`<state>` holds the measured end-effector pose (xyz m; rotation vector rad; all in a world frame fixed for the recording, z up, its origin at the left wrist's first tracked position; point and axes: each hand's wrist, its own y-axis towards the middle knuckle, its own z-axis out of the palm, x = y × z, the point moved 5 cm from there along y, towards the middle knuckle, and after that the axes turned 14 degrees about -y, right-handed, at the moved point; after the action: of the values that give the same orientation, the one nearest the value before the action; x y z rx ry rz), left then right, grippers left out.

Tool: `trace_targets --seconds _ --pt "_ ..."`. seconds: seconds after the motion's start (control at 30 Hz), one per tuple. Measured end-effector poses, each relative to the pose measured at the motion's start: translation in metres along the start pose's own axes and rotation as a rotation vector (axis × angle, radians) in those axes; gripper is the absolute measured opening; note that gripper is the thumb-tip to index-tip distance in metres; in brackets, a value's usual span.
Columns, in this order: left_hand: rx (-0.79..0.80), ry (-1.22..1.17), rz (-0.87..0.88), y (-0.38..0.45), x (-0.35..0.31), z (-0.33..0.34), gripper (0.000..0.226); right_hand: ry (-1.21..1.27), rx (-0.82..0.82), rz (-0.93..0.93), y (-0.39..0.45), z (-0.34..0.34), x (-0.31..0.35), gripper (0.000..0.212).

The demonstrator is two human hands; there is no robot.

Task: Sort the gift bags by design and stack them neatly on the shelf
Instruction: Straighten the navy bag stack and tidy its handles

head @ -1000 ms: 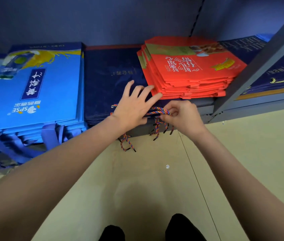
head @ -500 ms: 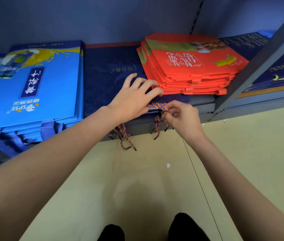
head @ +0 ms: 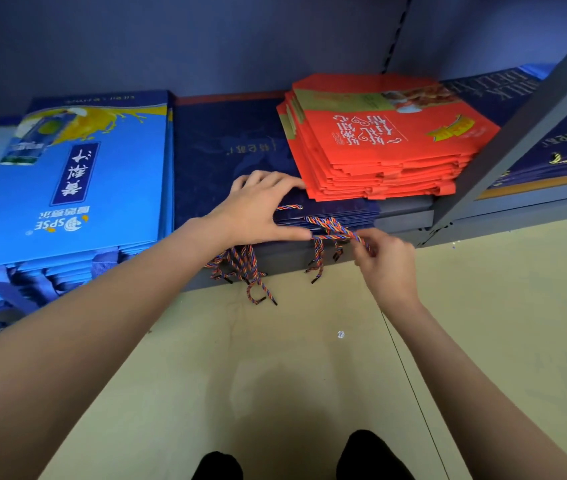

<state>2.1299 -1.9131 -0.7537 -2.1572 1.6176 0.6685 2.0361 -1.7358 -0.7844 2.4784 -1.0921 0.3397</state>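
Navy bags (head: 240,147) lie flat in a stack on the shelf (head: 403,220), mouths toward the person, long edge running left to right along the shelf front. Red bags (head: 386,150) sit stacked on the navy stack's right half; light-blue bags (head: 67,178) just beside it on the left.

Left hand (head: 261,209) rests palm-down on the navy stack's front edge, fingers (head: 275,178) spread and fairly straight, thumb along the edge, pressing the pile flat, gripping nothing.

Right hand (head: 386,261) is off the shelf front, lower right of the stack, fingers curled narrow and pinching a braided cord (head: 335,227). The cord runs up and left from the pinch to the top of the stack, just beside the left thumb tip. More cord ends (head: 240,268) hang loose over the shelf edge below the left wrist.

Judgement: the step is tidying handles. The relation that counts: the cord's anchor lies up-left of the right fingers, and the stack lies beyond it, so tucking means carrying the cord forward and leftward over the edge. Right hand is nearer the cord; left is better placed to lift or hold the top bag. Risk: a pull toward the body could drag the top bags off line
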Motion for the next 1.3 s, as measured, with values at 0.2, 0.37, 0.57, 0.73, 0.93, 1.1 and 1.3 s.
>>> trace_targets --seconds 0.2,0.37,0.57,0.73,0.93,1.1,1.3 --pt "0.007 0.314 -0.042 -0.002 -0.002 0.009 0.079 -0.161 0.001 -0.04 -0.002 -0.002 -0.004 0.009" --pt "-0.012 0.367 -0.073 0.006 -0.003 0.013 0.086 -0.151 0.274 -0.01 -0.018 0.019 -0.019 0.015" --pt "0.026 0.515 -0.085 0.012 -0.007 0.017 0.092 -0.259 0.353 0.02 -0.028 0.029 -0.029 0.018" --pt "0.026 0.518 -0.069 0.011 -0.003 0.015 0.086 -0.27 0.164 0.096 -0.009 0.001 -0.056 0.017" --pt "0.048 0.532 -0.067 0.01 -0.006 0.015 0.086 -0.129 0.179 0.115 -0.006 -0.003 -0.049 0.014" --pt "0.003 0.416 -0.077 0.002 -0.006 0.01 0.088 -0.011 0.136 0.34 0.011 -0.006 -0.049 0.024" --pt "0.038 0.505 -0.102 -0.014 0.002 0.021 0.099 0.234 0.149 0.493 0.034 0.01 -0.059 0.025"
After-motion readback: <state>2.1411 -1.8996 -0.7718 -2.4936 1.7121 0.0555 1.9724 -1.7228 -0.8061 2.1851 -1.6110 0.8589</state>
